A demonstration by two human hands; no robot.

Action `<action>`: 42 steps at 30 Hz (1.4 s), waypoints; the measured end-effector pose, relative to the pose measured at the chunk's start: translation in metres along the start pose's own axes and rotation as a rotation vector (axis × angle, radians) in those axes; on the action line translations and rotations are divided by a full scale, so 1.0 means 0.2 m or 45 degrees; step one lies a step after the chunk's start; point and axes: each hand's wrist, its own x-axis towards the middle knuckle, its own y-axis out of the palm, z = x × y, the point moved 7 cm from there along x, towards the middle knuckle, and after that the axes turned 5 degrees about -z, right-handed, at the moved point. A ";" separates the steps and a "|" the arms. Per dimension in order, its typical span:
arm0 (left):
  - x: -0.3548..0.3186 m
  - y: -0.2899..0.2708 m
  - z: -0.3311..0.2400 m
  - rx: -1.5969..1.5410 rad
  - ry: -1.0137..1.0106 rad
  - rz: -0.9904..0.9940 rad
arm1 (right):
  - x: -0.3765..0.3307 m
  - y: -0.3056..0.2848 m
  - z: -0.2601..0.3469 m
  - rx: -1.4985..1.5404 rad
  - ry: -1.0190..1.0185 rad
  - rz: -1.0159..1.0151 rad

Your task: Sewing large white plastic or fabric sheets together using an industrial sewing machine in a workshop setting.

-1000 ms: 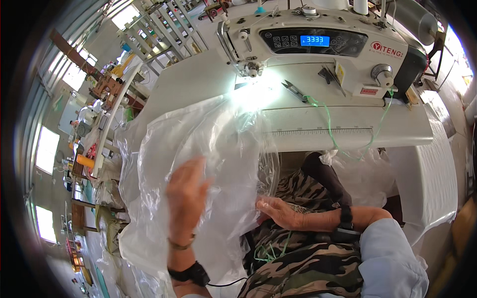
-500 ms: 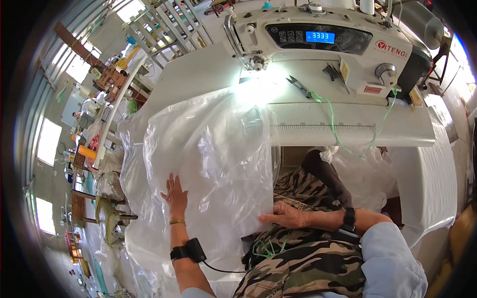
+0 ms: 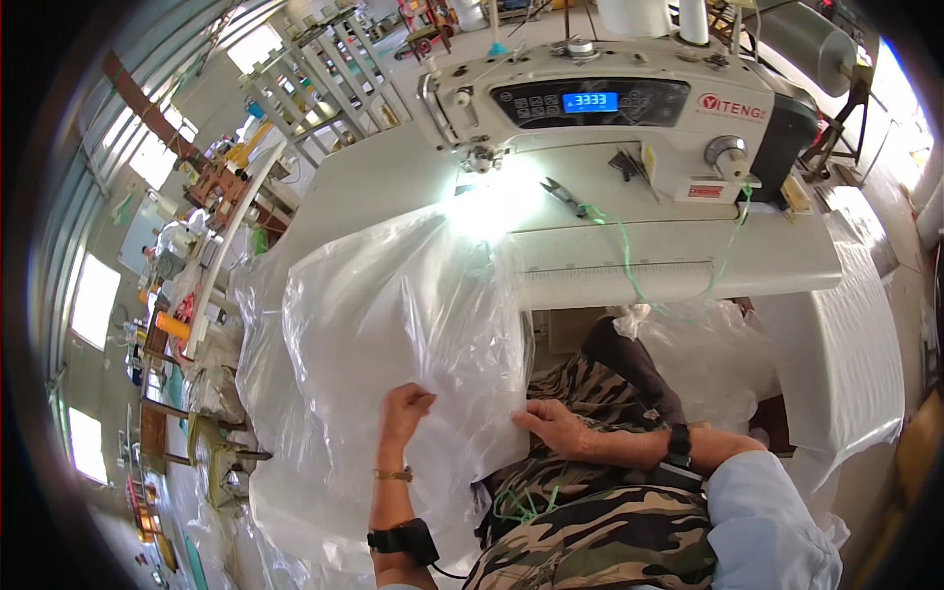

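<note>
A large sheet of clear plastic film (image 3: 364, 315) drapes from the sewing machine (image 3: 610, 108) over the table's front and down toward my lap. Its upper corner lies under the bright lamp at the needle area, where glare hides the needle. My left hand (image 3: 405, 413) is closed in a pinch on the film, and creases run up from its fingertips. At the film's right edge, my right hand (image 3: 556, 428) grips the border between thumb and curled fingers. Both wrists wear black bands.
Thread snips (image 3: 562, 197) with a green cord (image 3: 626, 251) tied to them lie on the machine bed. Dark tweezers-like tools (image 3: 634, 169) rest farther right. More plastic film (image 3: 836, 364) hangs at the right. A metal rack (image 3: 329, 84) stands behind, left.
My left hand has gone from spread flat on the film to a pinch, moving right and down. The right hand stays at the edge. The view has shifted slightly.
</note>
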 end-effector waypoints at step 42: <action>-0.31 0.26 -1.02 0.482 0.782 -0.151 | -0.19 0.12 0.30 -0.169 -0.484 -0.016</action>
